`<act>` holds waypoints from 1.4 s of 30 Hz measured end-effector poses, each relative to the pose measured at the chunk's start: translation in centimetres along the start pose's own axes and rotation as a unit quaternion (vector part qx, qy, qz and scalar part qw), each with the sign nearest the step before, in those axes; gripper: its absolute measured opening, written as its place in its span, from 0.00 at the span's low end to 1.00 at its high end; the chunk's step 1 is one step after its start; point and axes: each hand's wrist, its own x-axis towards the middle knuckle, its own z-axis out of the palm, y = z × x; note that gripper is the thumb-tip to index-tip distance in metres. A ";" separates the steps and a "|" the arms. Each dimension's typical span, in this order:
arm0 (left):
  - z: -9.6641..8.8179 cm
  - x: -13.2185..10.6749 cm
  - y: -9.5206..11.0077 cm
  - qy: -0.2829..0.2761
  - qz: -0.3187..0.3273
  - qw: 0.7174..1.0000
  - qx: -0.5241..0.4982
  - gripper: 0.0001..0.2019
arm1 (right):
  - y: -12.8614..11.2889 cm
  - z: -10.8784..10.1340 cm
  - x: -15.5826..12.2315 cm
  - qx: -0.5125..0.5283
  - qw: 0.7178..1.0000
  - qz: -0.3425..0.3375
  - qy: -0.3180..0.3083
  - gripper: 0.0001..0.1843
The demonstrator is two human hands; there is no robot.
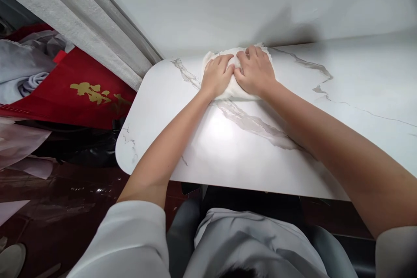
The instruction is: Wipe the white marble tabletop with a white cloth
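Note:
A small white cloth (228,91) lies bunched at the far edge of a white marble-patterned table (247,156), close to the wall. My left hand (216,76) presses down on its left part, fingers curled together over the fabric. My right hand (256,69) lies beside it on the right part, fingers bent and close together, thumb meeting the left hand. Both arms reach straight across the tabletop, and most of the cloth is hidden under the hands.
A grey curtain (84,30) hangs at the left of the table. A red bag with gold print (78,93) and grey fabric (22,74) sit on the floor to the left. A white wall (260,0) rises just behind the table.

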 end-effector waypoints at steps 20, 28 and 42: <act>0.3 4.7 -1.6 0.021 -0.016 1.000 -0.003 0.20 | 1.0 0.5 4.0 0.010 0.999 0.034 -0.009 0.25; 0.1 1.1 -0.9 0.009 0.003 1.000 0.011 0.19 | 0.0 1.4 1.3 -0.015 1.000 0.002 0.019 0.29; -4.9 -15.4 2.6 -0.062 -0.012 0.994 0.087 0.23 | -9.6 -4.0 -12.3 0.002 0.998 -0.057 0.012 0.29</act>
